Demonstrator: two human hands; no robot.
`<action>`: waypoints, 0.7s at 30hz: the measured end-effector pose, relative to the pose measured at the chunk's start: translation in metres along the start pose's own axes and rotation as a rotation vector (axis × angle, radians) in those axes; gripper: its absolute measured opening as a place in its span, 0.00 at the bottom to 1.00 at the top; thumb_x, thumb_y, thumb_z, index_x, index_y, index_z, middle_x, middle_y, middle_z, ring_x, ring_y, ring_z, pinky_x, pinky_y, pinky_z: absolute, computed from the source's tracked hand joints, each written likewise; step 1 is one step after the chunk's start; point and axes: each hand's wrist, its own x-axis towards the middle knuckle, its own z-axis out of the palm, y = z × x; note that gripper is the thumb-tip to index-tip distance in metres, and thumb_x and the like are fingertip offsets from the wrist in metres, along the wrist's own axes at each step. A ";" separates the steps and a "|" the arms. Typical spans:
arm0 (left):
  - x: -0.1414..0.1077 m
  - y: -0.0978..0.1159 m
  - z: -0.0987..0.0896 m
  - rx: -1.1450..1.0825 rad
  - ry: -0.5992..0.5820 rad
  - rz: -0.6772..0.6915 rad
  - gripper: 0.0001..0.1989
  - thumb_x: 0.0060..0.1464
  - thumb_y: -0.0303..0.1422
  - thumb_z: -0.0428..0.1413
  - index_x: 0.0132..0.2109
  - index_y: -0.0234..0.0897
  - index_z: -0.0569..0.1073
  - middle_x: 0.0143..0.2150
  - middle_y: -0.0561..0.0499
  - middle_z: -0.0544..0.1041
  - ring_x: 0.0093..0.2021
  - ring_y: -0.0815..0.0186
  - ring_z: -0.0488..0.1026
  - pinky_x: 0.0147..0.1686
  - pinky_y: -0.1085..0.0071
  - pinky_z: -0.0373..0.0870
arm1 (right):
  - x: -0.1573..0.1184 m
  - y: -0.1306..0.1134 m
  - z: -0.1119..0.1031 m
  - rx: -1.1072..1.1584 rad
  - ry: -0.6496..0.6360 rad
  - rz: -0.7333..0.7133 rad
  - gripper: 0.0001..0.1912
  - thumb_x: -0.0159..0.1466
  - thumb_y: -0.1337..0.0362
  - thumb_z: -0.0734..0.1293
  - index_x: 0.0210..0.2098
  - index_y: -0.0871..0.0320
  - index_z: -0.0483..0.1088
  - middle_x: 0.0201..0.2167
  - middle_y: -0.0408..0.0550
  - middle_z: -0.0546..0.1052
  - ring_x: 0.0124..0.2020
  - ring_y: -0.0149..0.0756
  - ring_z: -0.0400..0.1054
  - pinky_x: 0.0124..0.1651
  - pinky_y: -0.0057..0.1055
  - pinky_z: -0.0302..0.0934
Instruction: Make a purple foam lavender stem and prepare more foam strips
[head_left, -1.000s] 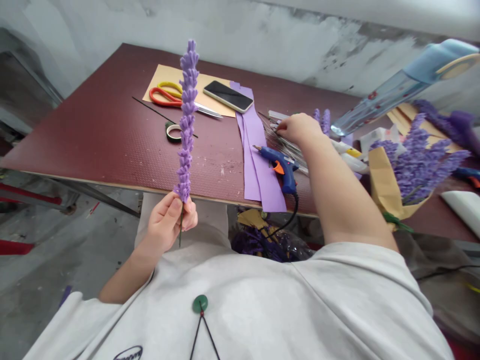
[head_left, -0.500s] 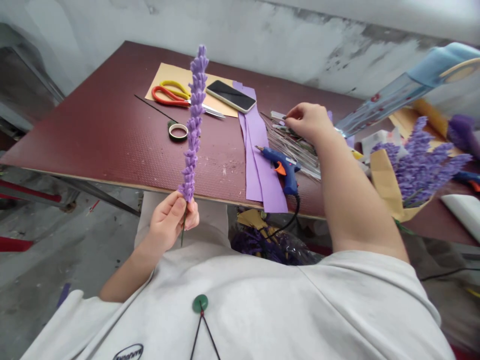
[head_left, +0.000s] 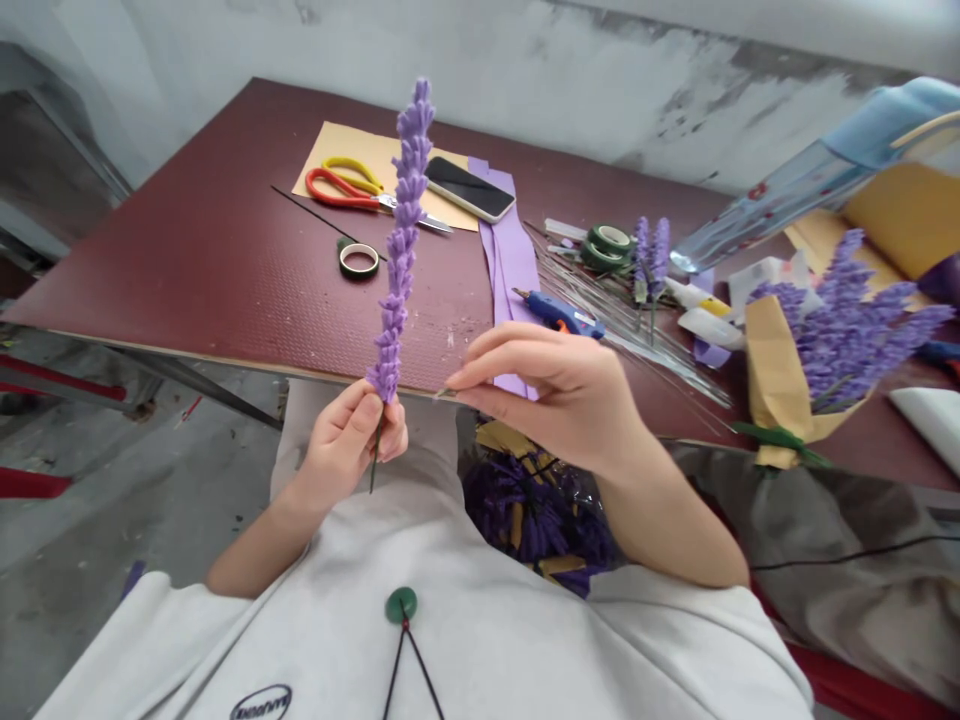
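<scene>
My left hand is closed around the base of an upright artificial lavender stem, whose purple paper-like petals rise in a tall spike. A thin green stalk hangs below those fingers. To the right of it, my right hand pinches a small thin strip between thumb and fingertips; its exact kind is too small to tell. Just beyond that hand lies a blue glue gun, its handle hidden. Purple paper strips run partly behind the same hand.
Scissors and a phone lie on tan paper. A dark tape roll is nearer. Green tape rolls, wires, a clear blue-capped bottle and a wrapped lavender bouquet occupy the table's right side.
My right hand has come back from the tape rolls on the right to beside the lavender, now pinching a small strip. The lavender in my left hand has shifted slightly right.
</scene>
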 end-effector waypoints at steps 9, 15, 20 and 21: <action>-0.004 -0.008 -0.008 0.214 0.064 0.108 0.12 0.61 0.41 0.52 0.34 0.37 0.70 0.20 0.57 0.62 0.22 0.74 0.60 0.24 0.75 0.57 | 0.000 0.005 0.023 0.118 0.065 -0.007 0.04 0.59 0.71 0.68 0.33 0.58 0.73 0.31 0.46 0.76 0.34 0.29 0.71 0.37 0.26 0.67; -0.008 -0.013 -0.011 0.365 0.094 0.187 0.13 0.61 0.42 0.50 0.37 0.38 0.72 0.24 0.56 0.65 0.23 0.75 0.62 0.24 0.75 0.58 | -0.006 0.006 0.029 0.110 0.119 -0.041 0.05 0.58 0.73 0.68 0.32 0.57 0.72 0.32 0.46 0.77 0.34 0.29 0.72 0.38 0.28 0.68; -0.007 -0.013 -0.012 0.446 0.096 0.230 0.13 0.62 0.41 0.49 0.37 0.38 0.72 0.25 0.55 0.67 0.23 0.74 0.62 0.24 0.75 0.59 | -0.006 0.004 0.033 0.093 0.205 -0.040 0.05 0.56 0.74 0.68 0.30 0.58 0.71 0.29 0.45 0.75 0.31 0.29 0.71 0.34 0.27 0.67; -0.007 -0.013 -0.012 0.462 0.098 0.238 0.13 0.62 0.41 0.49 0.37 0.38 0.72 0.24 0.56 0.66 0.23 0.74 0.62 0.24 0.75 0.60 | -0.006 0.003 0.035 0.099 0.216 -0.038 0.06 0.56 0.75 0.68 0.29 0.58 0.70 0.28 0.45 0.75 0.30 0.28 0.70 0.34 0.27 0.67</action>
